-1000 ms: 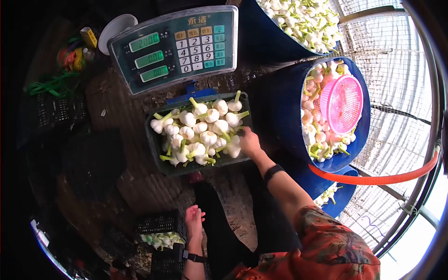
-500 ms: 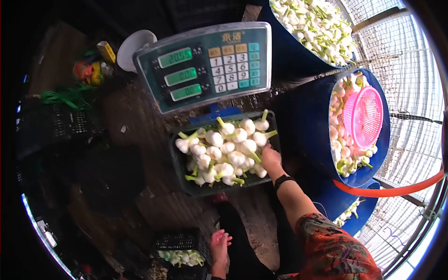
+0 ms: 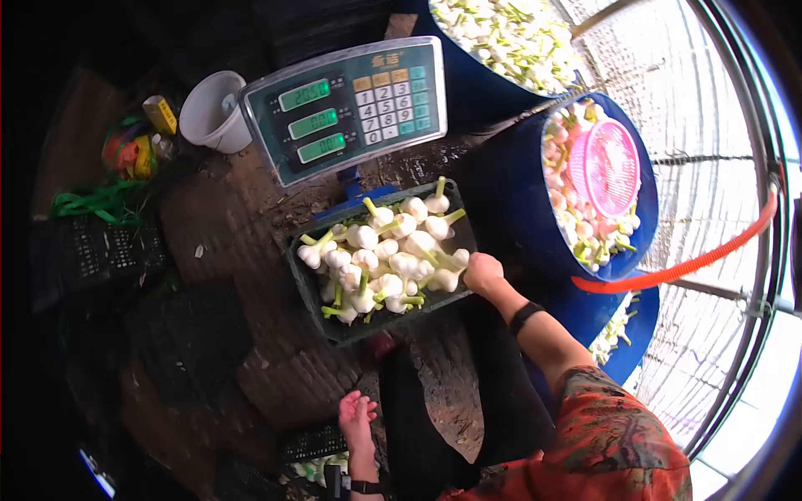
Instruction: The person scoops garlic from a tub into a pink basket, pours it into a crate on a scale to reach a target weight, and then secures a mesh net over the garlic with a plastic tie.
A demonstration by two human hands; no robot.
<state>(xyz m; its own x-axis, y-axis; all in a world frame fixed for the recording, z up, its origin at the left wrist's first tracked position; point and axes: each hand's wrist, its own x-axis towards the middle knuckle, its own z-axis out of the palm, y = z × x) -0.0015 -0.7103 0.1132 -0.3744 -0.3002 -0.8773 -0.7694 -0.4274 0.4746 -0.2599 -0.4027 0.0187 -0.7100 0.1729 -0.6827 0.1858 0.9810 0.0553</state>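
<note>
A dark green plastic crate (image 3: pixel 338 332) full of white garlic bulbs (image 3: pixel 386 249) with short green stems sits beneath the scale display. My right hand (image 3: pixel 484 273) is closed at the crate's right edge, with a garlic bulb (image 3: pixel 459 258) at its fingertips; the stem side is hidden by the hand. Low in the view, my left hand (image 3: pixel 357 411) hangs beside my leg with fingers loosely bent and apart, holding nothing. The electronic scale display (image 3: pixel 351 108) shows green lit digits, the top line reading about 20.50.
Blue barrels of garlic (image 3: pixel 522 184) stand on the right, one with a pink basket (image 3: pixel 605 169) on top. An orange hose (image 3: pixel 685 269) crosses there. A white bucket (image 3: pixel 215 117) stands upper left. Another black crate (image 3: pixel 313 442) with garlic is below my left hand.
My right hand has come up to the crate's right edge with a garlic bulb at its fingers. The top reading went from about 20.55 to 20.50. The whole view has shifted.
</note>
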